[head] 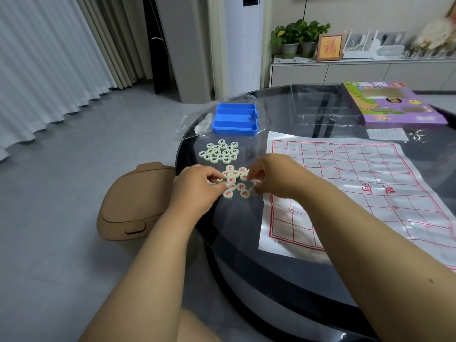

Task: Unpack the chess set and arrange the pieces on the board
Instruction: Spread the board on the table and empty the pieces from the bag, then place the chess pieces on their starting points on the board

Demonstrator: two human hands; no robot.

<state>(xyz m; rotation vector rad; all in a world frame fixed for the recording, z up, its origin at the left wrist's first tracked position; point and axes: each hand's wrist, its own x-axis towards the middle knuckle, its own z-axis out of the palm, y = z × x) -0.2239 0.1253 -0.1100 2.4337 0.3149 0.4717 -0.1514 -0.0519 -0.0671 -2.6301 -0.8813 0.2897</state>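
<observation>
Both forearms reach forward over the near edge of a round dark table [283,255]. The left hand [197,182] has its fingers curled down onto the red pieces [234,180], fingertips touching discs at the left of the cluster; whether it actually pinches one cannot be told. The right hand [274,176] is curled too, its fingertips pinching a pale disc at the cluster's right edge. The red pieces lie loose on the glass between the hands, just left of the board [370,193], a creased plastic sheet with a red grid, spread flat and bare of pieces. Just beyond the red cluster sits a tight group of black pieces [219,151]. Farther on, a blue tray [235,119] rests open on a clear bag [197,124]. At the far right lies the purple box [392,104]. A tan bin [133,206] stands on the floor left of the table.
</observation>
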